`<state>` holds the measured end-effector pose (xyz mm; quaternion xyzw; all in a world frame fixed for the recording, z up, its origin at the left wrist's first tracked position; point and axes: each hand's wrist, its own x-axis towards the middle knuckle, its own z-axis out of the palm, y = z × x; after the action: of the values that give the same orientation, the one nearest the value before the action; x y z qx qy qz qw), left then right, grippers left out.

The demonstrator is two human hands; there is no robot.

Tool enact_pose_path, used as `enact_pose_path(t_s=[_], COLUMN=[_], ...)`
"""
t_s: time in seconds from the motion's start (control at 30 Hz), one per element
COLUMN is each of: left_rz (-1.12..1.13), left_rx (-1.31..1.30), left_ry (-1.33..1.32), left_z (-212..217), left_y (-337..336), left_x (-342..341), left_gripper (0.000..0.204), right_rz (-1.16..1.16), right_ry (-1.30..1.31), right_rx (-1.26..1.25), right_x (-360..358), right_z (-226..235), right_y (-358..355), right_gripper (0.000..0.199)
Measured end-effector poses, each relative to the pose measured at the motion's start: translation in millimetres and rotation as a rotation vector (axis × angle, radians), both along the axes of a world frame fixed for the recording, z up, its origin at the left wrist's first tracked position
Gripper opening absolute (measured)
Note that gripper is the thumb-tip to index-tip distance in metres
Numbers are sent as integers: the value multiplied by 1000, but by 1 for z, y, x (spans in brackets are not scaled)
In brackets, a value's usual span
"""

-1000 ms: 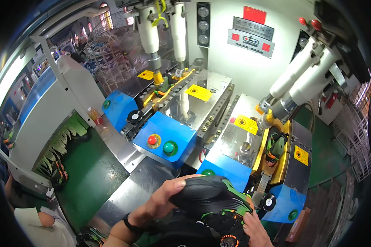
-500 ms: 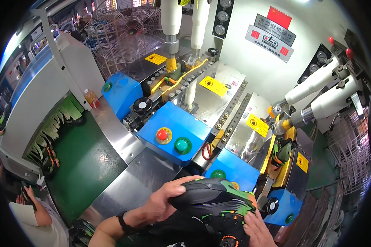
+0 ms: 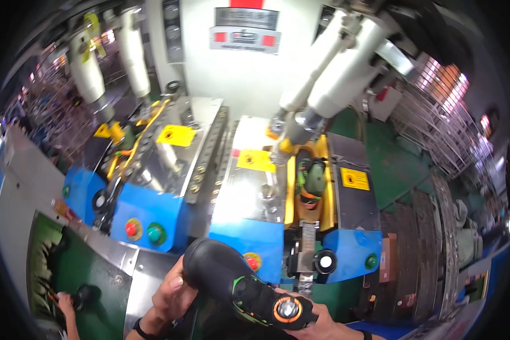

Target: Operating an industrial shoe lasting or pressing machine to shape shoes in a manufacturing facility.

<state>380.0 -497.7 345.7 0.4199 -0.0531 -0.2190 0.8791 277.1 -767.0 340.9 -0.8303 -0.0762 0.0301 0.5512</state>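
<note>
I hold a black shoe [image 3: 215, 266] low in the middle of the view, tilted, with its smooth rounded toe up and to the left. Green trim and an orange-ringed dial show on its upper side. My left hand [image 3: 171, 292] grips it near the toe, thumb and fingers closed on its edge. The other end rests in my right hand [image 3: 318, 322], whose fingers are partly hidden beneath it. Just beyond, a green and black shoe [image 3: 311, 180] sits between yellow pads in the right station of a pressing machine [image 3: 255, 195].
White cylinders [image 3: 345, 68] hang over the right station. Blue housings carry red and green buttons [image 3: 155, 233]. On the left, another person's hand [image 3: 66, 305] is beside a dark shoe [image 3: 88, 296] on a green conveyor [image 3: 105, 317]. Wire racks [image 3: 430, 122] stand at the right.
My view has swung right, so the machine appears farther left. The shoe has been turned from side-on, and its dial now faces up; both hands still hold it.
</note>
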Motion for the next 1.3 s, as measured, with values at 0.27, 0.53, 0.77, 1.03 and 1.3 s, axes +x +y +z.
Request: enact_pose_path(t_s=[0.27, 0.53, 0.77, 1.03, 1.3], left_rz=[-40, 215, 61, -134, 384], left_rx=[260, 1213, 1250, 698, 157], left_ry=[-91, -449, -445, -388, 124], left_z=[-21, -115, -110, 9, 16], left_y=[-150, -367, -366, -240, -36], left_x=[57, 227, 249, 174, -47], left_gripper=[67, 51, 47, 43, 77], right_rz=[-530, -752, -903, -855, -588], right_ry=[239, 118, 171, 208, 771], right_rx=[602, 588, 617, 582, 802], right_x=[-30, -34, -48, -31, 218], right_z=[-28, -45, -52, -38, -30], right_y=[-121, -194, -194, -196, -219], right_gripper=[50, 49, 48, 40, 26])
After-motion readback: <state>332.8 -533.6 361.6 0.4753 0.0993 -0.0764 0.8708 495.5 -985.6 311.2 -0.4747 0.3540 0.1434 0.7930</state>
